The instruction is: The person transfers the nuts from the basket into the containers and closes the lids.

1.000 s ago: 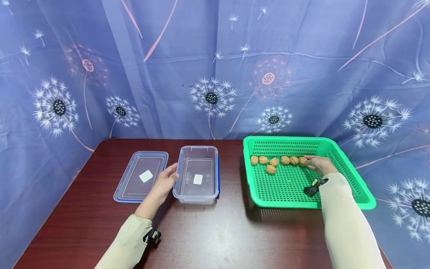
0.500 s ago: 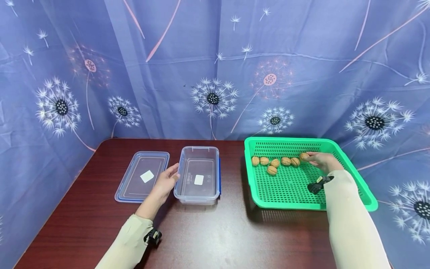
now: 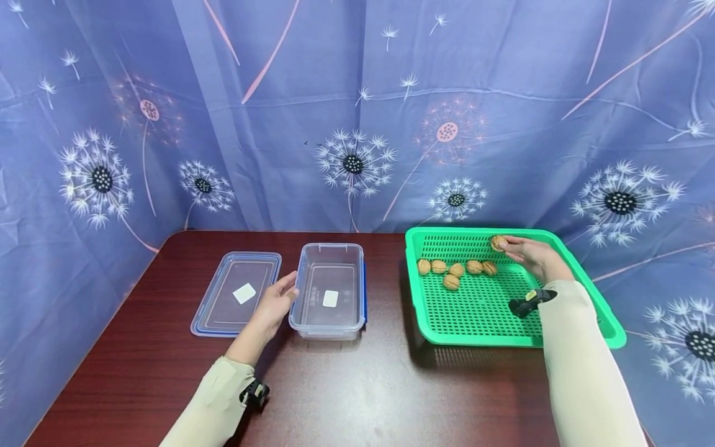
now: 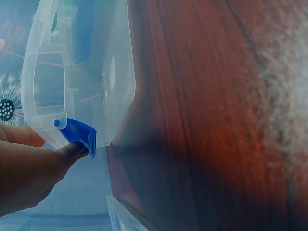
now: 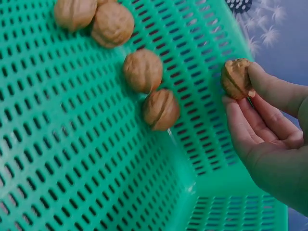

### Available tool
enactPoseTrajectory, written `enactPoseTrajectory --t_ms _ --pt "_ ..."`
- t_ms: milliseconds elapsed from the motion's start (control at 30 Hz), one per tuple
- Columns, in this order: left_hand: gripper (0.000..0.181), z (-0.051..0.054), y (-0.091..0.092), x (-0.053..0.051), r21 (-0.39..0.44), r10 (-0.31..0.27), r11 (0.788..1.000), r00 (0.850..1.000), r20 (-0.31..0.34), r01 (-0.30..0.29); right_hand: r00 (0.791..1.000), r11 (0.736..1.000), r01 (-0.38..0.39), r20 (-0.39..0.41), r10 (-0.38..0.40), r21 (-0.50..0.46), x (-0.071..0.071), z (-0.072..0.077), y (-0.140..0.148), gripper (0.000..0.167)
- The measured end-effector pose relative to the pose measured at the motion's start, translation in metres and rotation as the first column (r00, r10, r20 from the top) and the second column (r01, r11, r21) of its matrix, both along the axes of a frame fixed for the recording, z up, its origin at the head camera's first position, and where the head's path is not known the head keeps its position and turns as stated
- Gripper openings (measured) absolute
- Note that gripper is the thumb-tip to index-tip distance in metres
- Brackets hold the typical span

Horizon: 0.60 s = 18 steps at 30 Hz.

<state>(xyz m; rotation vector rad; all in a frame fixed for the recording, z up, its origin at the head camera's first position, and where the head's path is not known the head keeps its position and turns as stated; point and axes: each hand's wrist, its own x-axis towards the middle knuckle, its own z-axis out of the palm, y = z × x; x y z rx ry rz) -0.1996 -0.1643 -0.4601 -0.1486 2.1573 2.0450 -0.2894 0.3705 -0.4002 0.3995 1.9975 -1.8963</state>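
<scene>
In the head view my right hand (image 3: 533, 256) holds a walnut (image 3: 498, 243) above the floor of the green basket, near its back wall. The right wrist view shows this walnut (image 5: 237, 78) pinched between thumb and fingertips. Several other walnuts (image 3: 451, 282) lie in the basket (image 3: 475, 340), mostly along its back. My left hand (image 3: 272, 308) is at the left side of a clear plastic food container (image 3: 357, 292). In the left wrist view its fingers grip the container's edge at a blue latch (image 4: 79, 132). No walnut is inside the container.
Left of the container lies its clear lid (image 3: 223, 310) with a white label, flat on the dark red table (image 3: 335, 397). Bare table lies between container and basket. A blue curtain (image 3: 268, 155) with dandelion prints hangs behind the table.
My right hand has lifted the walnut from the right end of the back row and moved it up toward the basket's back rim. The left hand and the container have stayed in place.
</scene>
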Motion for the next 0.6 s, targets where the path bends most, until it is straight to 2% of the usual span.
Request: enactPoseTrajectory --t_ms 100,200,367,433,600 --pt "0.051 0.001 0.0 0.001 0.0 0.001 1.0 1.0 0.001 -0.001 0.999 0.995 0.054 0.011 -0.053 -0.088 0.002 0.008 -0.006 0.076" --pt "0.051 0.001 0.0 0.002 0.0 0.001 1.0 1.0 -0.003 -0.001 0.996 0.989 0.086 0.009 -0.086 -0.12 0.003 0.015 -0.015 0.077" --pt "0.051 0.001 0.0 0.003 -0.002 0.003 1.0 1.0 -0.01 -0.003 0.995 0.989 0.073 -0.05 -0.08 -0.129 0.003 0.024 -0.03 0.074" --pt "0.051 0.001 0.0 0.003 -0.001 0.004 1.0 1.0 -0.012 -0.004 0.993 0.985 0.067 -0.083 -0.081 -0.161 0.004 0.027 -0.035 0.071" --pt "0.051 -0.001 0.001 0.002 0.011 0.01 1.0 1.0 -0.018 -0.009 0.981 0.956 0.072 -0.151 -0.119 -0.285 0.01 0.039 -0.054 0.055"
